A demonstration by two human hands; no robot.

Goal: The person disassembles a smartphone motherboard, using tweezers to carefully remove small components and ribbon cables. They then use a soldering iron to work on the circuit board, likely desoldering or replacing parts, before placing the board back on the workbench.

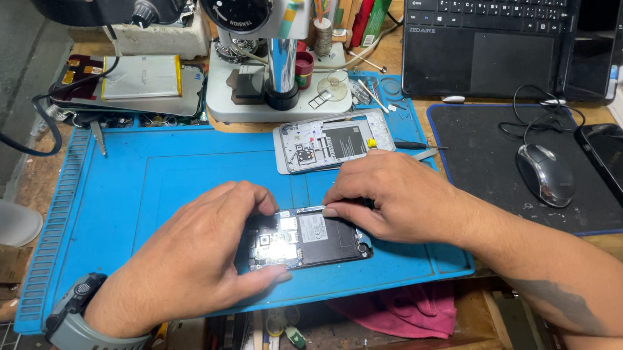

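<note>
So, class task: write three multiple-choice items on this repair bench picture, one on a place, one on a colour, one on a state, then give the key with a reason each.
1. Where is the computer mouse?
A. on the black pad at the right
B. on the blue mat
C. on the laptop

2. What colour is the work mat under the hands?
A. green
B. blue
C. grey

3. How is the phone between the hands?
A. sealed
B. boxed
C. opened, circuit board showing

Key:
1 A: the mouse lies on the black pad.
2 B: the work mat is blue.
3 C: the left hand and right hand grip an opened phone.
</note>
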